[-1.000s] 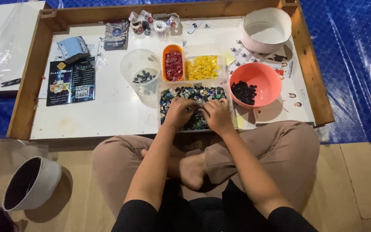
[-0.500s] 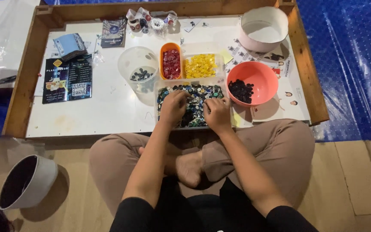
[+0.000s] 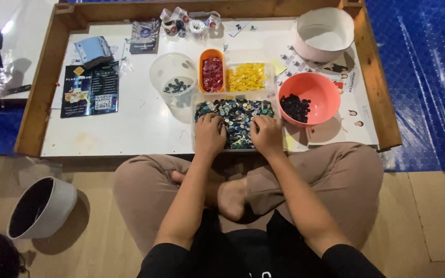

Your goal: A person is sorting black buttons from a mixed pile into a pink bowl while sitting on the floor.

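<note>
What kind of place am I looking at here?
Probably a home or informal floor workspace: a low wooden-framed table on a wood floor, and small containers of sorted coloured buttons, such as the orange bowl.

Bright overhead light, soft shadows, sharp focus.

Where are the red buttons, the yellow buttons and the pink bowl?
Red buttons [image 3: 212,74]: head view, middle of the pile in the orange tub.
Yellow buttons [image 3: 246,77]: head view, middle of the pile.
Pink bowl [image 3: 321,88]: head view, bare inner wall.
</note>
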